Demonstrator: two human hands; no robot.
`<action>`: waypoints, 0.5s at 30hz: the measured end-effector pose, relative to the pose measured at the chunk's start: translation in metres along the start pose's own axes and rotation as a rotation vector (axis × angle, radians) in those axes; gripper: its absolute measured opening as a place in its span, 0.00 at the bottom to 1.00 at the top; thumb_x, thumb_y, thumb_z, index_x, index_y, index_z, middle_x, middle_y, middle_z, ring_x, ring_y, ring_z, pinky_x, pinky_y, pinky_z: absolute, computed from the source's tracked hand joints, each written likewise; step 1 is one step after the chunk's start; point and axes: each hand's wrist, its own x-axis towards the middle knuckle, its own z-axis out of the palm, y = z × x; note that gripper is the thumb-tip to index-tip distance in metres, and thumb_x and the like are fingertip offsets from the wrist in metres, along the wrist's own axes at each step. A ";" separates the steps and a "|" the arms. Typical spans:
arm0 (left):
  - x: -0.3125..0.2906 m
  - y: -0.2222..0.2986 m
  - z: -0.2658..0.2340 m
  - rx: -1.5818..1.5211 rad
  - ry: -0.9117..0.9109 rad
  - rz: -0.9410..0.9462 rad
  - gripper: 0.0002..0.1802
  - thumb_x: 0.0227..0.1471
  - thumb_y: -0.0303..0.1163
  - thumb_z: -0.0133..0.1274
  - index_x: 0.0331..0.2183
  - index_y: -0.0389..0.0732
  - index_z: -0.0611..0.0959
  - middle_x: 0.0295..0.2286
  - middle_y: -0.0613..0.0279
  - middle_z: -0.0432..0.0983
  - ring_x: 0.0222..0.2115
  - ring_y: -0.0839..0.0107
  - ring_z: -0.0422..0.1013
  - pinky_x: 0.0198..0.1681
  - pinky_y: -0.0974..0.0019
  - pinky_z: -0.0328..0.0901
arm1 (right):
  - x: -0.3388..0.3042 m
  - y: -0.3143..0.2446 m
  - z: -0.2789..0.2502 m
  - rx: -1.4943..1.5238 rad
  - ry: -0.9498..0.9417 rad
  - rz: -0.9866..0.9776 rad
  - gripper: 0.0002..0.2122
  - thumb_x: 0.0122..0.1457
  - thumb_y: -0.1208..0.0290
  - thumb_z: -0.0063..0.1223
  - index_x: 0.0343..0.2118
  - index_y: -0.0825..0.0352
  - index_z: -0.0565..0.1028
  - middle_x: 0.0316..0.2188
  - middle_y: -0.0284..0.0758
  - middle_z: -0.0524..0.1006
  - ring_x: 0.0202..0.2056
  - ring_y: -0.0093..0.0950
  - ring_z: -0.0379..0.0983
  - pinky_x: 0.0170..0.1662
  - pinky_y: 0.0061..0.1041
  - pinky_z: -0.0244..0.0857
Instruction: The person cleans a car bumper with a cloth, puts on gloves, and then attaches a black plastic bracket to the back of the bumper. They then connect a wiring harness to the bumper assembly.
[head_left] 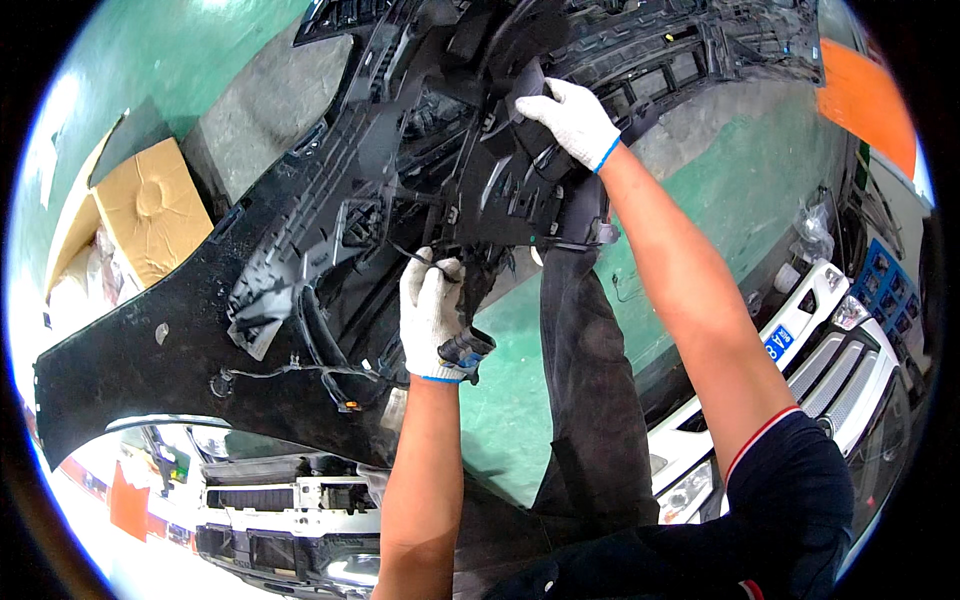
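Nearest to me is my dark sleeve [790,500] at the lower right, with both bare forearms rising from it. My left hand [430,315], in a white knit glove, has its fingers clamped on a thin black cable [425,262] at the underside of a big black bumper [330,230], which lies inside-up across the middle of the view. My right hand [573,118], gloved too, has its fingers curled tight over a black plastic bracket [510,170] higher on the bumper. A flattened brown cardboard box [150,210] lies on the green floor [720,190] to the left. An orange rectangular panel [865,100] stands at the upper right. A white car front [835,350] with a small blue plate [779,342] crowds the right side, and my dark trouser leg [590,380] covers the floor below the bumper.
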 end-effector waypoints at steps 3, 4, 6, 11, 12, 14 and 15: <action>0.001 0.001 0.002 0.119 0.023 0.053 0.27 0.64 0.33 0.53 0.61 0.36 0.67 0.44 0.54 0.78 0.45 0.65 0.74 0.56 0.58 0.66 | -0.002 -0.007 0.003 -0.117 -0.044 0.013 0.20 0.59 0.56 0.63 0.45 0.70 0.81 0.37 0.36 0.84 0.38 0.24 0.76 0.46 0.28 0.70; 0.000 0.001 0.003 0.180 0.022 0.072 0.27 0.64 0.33 0.54 0.60 0.35 0.67 0.44 0.54 0.78 0.44 0.66 0.74 0.56 0.59 0.67 | 0.000 -0.001 0.004 -0.097 -0.050 0.012 0.21 0.59 0.56 0.63 0.45 0.70 0.81 0.37 0.36 0.84 0.38 0.25 0.76 0.46 0.29 0.70; -0.008 0.016 0.020 0.302 0.037 0.072 0.30 0.64 0.33 0.55 0.62 0.32 0.66 0.46 0.52 0.78 0.46 0.67 0.74 0.56 0.63 0.67 | 0.005 0.009 0.005 -0.064 -0.065 0.009 0.21 0.59 0.56 0.64 0.45 0.70 0.81 0.37 0.36 0.84 0.38 0.25 0.77 0.47 0.29 0.70; -0.006 0.021 0.037 0.309 -0.024 0.119 0.35 0.66 0.32 0.54 0.66 0.29 0.61 0.49 0.50 0.77 0.49 0.66 0.74 0.58 0.64 0.66 | 0.015 0.014 0.012 -0.035 -0.124 0.004 0.21 0.59 0.56 0.63 0.45 0.70 0.81 0.39 0.39 0.84 0.40 0.26 0.78 0.48 0.28 0.70; -0.004 0.022 0.040 0.316 -0.021 0.117 0.35 0.65 0.32 0.54 0.66 0.29 0.61 0.50 0.50 0.76 0.49 0.66 0.74 0.58 0.64 0.66 | 0.016 0.016 0.016 -0.023 -0.152 0.014 0.21 0.58 0.56 0.63 0.45 0.70 0.82 0.39 0.39 0.84 0.40 0.26 0.78 0.49 0.28 0.70; 0.001 0.017 0.039 0.328 -0.045 0.110 0.36 0.65 0.31 0.55 0.66 0.29 0.60 0.51 0.52 0.75 0.49 0.67 0.73 0.58 0.65 0.66 | 0.020 0.019 0.026 -0.017 -0.159 -0.034 0.21 0.58 0.57 0.63 0.47 0.70 0.81 0.38 0.39 0.84 0.39 0.25 0.78 0.48 0.29 0.70; 0.003 0.016 0.039 0.316 -0.064 0.091 0.37 0.64 0.31 0.56 0.67 0.29 0.59 0.52 0.53 0.75 0.49 0.68 0.73 0.57 0.65 0.66 | 0.021 0.021 0.025 -0.037 -0.163 -0.032 0.21 0.59 0.57 0.63 0.47 0.70 0.81 0.38 0.38 0.84 0.39 0.25 0.77 0.48 0.28 0.70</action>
